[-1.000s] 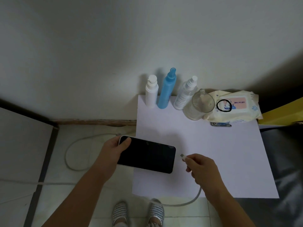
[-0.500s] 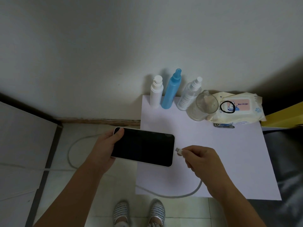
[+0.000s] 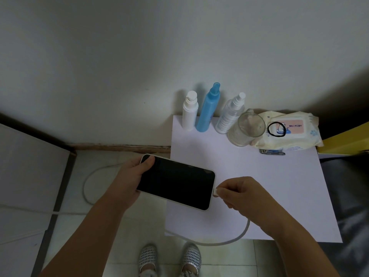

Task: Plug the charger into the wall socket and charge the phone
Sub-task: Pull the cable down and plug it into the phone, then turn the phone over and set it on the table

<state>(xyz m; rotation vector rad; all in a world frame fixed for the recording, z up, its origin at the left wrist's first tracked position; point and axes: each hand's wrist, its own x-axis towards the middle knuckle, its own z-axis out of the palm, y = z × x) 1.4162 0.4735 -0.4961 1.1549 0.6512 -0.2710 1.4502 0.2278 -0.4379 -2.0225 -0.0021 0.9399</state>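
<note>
A phone with a dark screen and pale case is held level over the left edge of a white table. My left hand grips its left end, thumb on the screen's corner. My right hand pinches the white cable plug, which touches the phone's right end. The white charging cable loops down below the table's front edge and runs left across the floor. No wall socket or charger brick is in view.
At the table's back stand a white bottle, a blue spray bottle, a clear spray bottle and a glass cup. A wipes pack carries a black hair tie; a nail clipper lies beside it. Tiled floor and feet are below.
My right hand brought the cable plug leftwards until it meets the phone's right end. My left hand shifted the phone slightly up and right.
</note>
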